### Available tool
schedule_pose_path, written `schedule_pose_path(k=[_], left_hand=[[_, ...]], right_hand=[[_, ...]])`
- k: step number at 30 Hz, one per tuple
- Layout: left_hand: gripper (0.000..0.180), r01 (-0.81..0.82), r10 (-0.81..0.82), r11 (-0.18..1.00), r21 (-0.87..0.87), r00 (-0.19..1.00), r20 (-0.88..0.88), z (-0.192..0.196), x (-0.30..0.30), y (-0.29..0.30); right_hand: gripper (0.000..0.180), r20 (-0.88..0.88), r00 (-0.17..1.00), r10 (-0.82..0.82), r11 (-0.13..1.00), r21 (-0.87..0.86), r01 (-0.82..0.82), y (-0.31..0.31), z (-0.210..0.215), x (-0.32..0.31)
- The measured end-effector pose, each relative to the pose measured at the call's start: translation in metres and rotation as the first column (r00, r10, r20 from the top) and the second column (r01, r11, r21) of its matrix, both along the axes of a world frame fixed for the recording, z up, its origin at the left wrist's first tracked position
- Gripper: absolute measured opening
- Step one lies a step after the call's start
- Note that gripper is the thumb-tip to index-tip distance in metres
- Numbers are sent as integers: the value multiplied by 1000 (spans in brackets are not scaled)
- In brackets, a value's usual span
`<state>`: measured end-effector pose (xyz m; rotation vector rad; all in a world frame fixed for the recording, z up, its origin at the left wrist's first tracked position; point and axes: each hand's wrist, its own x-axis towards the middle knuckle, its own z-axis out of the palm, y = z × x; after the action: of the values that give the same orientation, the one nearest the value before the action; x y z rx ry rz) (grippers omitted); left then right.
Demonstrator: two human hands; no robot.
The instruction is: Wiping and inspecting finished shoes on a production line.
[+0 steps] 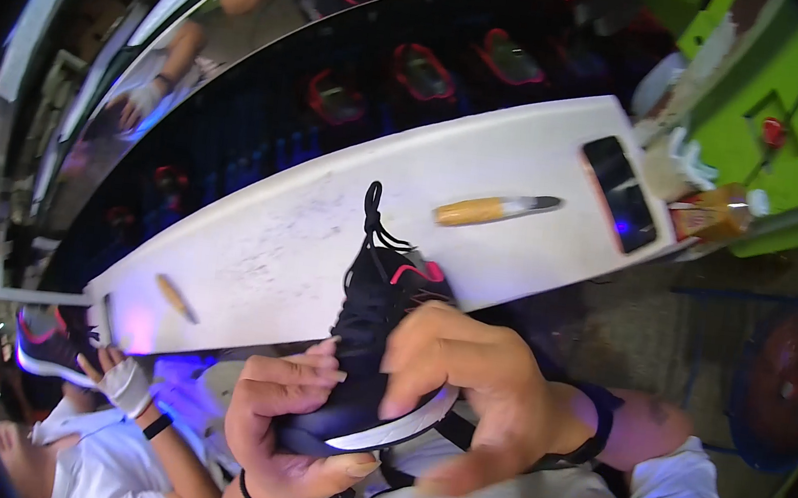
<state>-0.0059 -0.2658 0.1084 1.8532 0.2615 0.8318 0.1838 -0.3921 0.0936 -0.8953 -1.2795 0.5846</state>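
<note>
A black sneaker (364, 343) with a white sole edge and red-pink collar trim is held at the front of the bench, toe toward me. My left hand (287, 413) grips the toe, thumb by the sole edge and fingers along the upper. Bent fingers of my right hand (472, 385) press over the other side of the sneaker; the thumb stands off it, slightly blurred. Tied black laces (374, 212) stick out from the far end over the bench. Part of the sneaker's side is hidden beneath my right hand.
On the white bench (295, 208) lie a wooden-handled knife (492, 210), a phone (617, 195) and another wooden-handled tool (175, 297). Behind runs a dark conveyor with several shoes (424, 72). A co-worker's gloved hand (123, 383) touches another sneaker (53, 347). A fan (788, 377) stands right.
</note>
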Motion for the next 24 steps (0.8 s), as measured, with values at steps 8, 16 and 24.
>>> schedule_pose_path(k=[8,16,24], left_hand=[[67,104,-114,993,-58,972,-204,4,-26,-21],[63,130,-123,991,12,964,-234,17,-5,-41],[52,257,-223,959,123,945,-238,16,-7,-6]], right_hand=[[39,202,948,-245,960,-84,266,-33,-55,-24],[40,242,909,-340,940,129,317,-49,-34,-27],[48,183,958,-222,963,-115,245,-29,-45,-25]])
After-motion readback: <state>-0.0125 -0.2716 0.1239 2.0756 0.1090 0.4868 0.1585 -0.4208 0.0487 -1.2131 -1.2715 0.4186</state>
